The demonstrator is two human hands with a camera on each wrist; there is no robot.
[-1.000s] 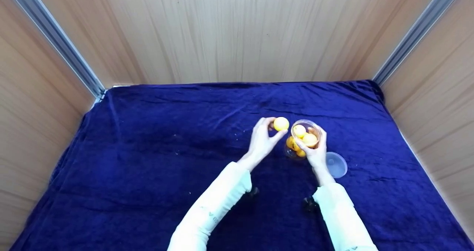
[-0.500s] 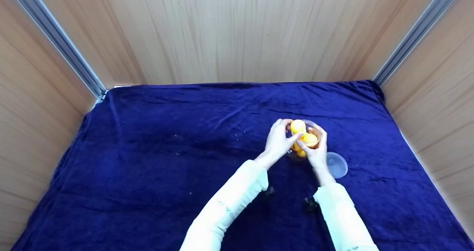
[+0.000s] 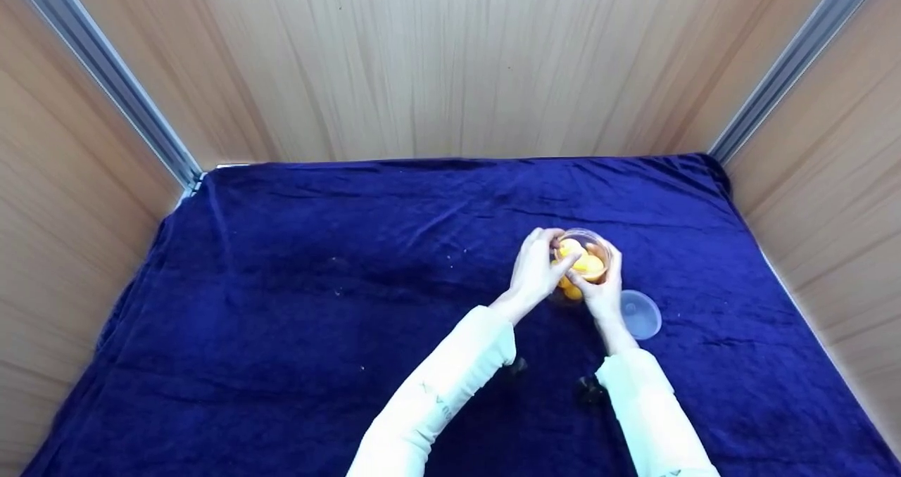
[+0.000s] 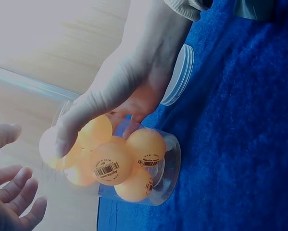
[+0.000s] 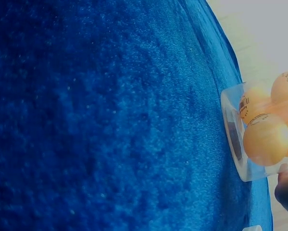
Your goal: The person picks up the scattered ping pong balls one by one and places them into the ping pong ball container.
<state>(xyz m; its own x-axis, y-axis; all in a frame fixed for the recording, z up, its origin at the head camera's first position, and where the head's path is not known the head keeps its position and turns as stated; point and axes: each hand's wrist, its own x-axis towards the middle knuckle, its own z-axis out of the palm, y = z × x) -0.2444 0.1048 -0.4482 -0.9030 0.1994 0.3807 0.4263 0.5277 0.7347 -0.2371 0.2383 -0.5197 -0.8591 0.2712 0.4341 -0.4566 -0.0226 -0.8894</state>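
Right hand [image 3: 604,288]: gripping the clear round plastic jar [image 4: 156,185] of orange table-tennis balls [image 4: 105,166].
Left hand [image 3: 536,271]: fingers relaxing, loosely spread beside jar mouth.
Clear plastic lid [image 3: 639,314]: lying on blue velvet cloth [image 3: 295,308].

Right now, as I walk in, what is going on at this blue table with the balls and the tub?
A person is at work on a clear plastic tub full of orange and yellow table tennis balls, standing on a dark blue cloth. The right hand grips the tub's side. The left hand is at the tub's rim, fingers relaxed and holding nothing. The tub's clear lid lies on the cloth beside it, so the tub is open.
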